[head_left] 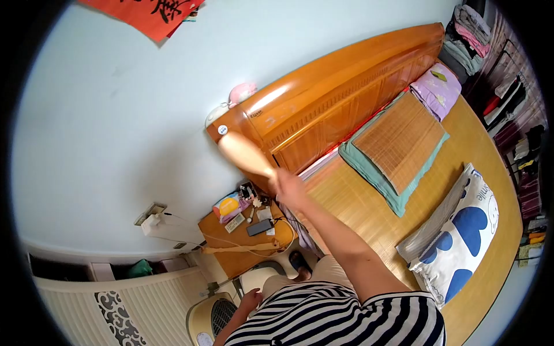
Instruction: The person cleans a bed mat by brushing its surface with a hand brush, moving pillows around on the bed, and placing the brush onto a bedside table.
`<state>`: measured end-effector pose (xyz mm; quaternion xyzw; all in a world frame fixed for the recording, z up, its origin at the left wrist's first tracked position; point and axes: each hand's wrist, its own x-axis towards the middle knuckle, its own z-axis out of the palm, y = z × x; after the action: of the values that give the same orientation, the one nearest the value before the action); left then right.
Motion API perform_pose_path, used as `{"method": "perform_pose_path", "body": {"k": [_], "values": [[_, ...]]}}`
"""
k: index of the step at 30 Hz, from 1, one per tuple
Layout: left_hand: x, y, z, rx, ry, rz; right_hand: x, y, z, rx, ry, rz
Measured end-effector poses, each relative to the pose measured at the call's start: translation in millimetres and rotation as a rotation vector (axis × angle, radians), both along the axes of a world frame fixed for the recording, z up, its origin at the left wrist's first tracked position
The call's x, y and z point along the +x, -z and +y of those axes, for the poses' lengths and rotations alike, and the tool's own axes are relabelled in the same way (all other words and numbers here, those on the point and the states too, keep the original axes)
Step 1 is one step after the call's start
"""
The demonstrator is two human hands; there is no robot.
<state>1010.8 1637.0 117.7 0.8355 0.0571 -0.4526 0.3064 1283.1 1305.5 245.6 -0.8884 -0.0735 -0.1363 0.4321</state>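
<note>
My right hand (290,188) is closed around the narrow handle of a pale wooden paddle (245,153). Its rounded head is blurred by motion and held up in front of the headboard's left end; I cannot make out whether it has bristles. Down by my waist, my left hand (251,300) hangs with its fingers loosely apart and nothing visible in it. Closest to that hand are a beige fan-like appliance (212,320) with a dark grille and a pale seat (259,278).
A wooden headboard (346,75) borders a bed with a bamboo mat (404,144) and a blue-and-white pillow (461,239). On the bedside table (228,262) lie a phone (260,227), cables and small items. A white cabinet (69,311) stands at lower left.
</note>
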Motion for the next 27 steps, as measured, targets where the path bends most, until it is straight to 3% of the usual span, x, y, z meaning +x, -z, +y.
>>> {"method": "perform_pose_path", "body": {"k": [3, 7, 9, 12, 15, 18, 20, 22, 24, 27], "values": [[11, -10, -17, 0.002, -0.013, -0.076, 21, 2, -33, 0.164, 0.362, 0.103], [13, -13, -35, -0.035, -0.068, -0.039, 41, 21, -50, 0.300, 0.431, -0.073], [16, -14, -39, -0.015, -0.046, -0.040, 38, 26, -36, 0.217, 0.344, 0.126], [15, -10, -39, 0.014, -0.002, -0.035, 20, 45, -7, 0.157, -0.008, 0.053], [18, -11, -36, 0.073, 0.013, -0.027, -3, 49, 0, -0.063, -0.372, 0.031], [22, -26, -38, 0.036, -0.013, -0.098, -17, 58, -9, 0.045, -0.363, -0.010], [23, -21, -37, 0.062, 0.002, -0.122, -22, 59, -23, 0.263, -0.008, 0.235], [26, -24, -42, 0.084, 0.021, -0.145, -13, 63, -40, 0.480, 0.240, 0.142], [30, -30, -50, 0.080, 0.005, -0.046, 2, 40, -67, 0.568, 0.333, 0.011], [30, -31, -58, 0.061, 0.010, -0.069, 41, 52, -100, 0.560, 0.551, -0.049]]}}
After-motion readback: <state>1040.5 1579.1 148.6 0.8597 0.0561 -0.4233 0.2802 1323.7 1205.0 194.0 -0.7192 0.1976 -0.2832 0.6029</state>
